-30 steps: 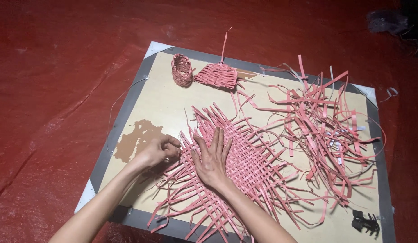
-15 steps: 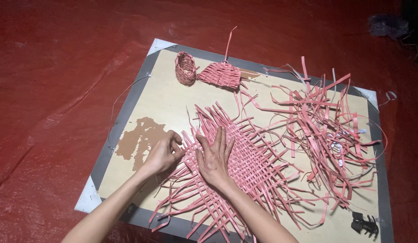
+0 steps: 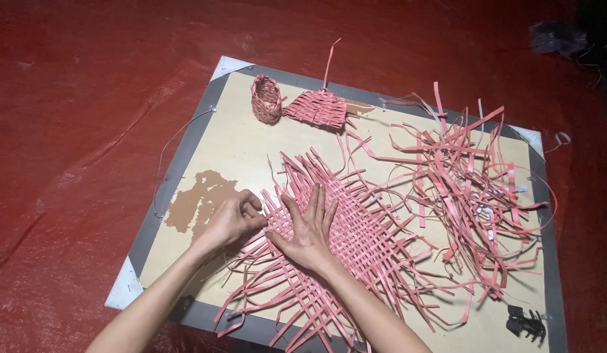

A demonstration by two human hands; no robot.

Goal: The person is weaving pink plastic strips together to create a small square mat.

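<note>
Hands on pink woven mat

While the right hand [image 3: 308, 230] lies flat, fingers spread open, on the pink woven mat [image 3: 346, 242] at mid-board [image 3: 186, 150], the left hand [image 3: 233, 219] pinches strips at the mat's left edge, fingers curled closed. Loose strips [image 3: 467, 189] lie right; small basket [image 3: 266, 99] far back.

A tan board [image 3: 238, 147] on the red floor [image 3: 87, 98] carries a woven mat [image 3: 362, 229] under the fingers [image 3: 313, 206], loose strips [image 3: 473, 189] beyond.
</note>
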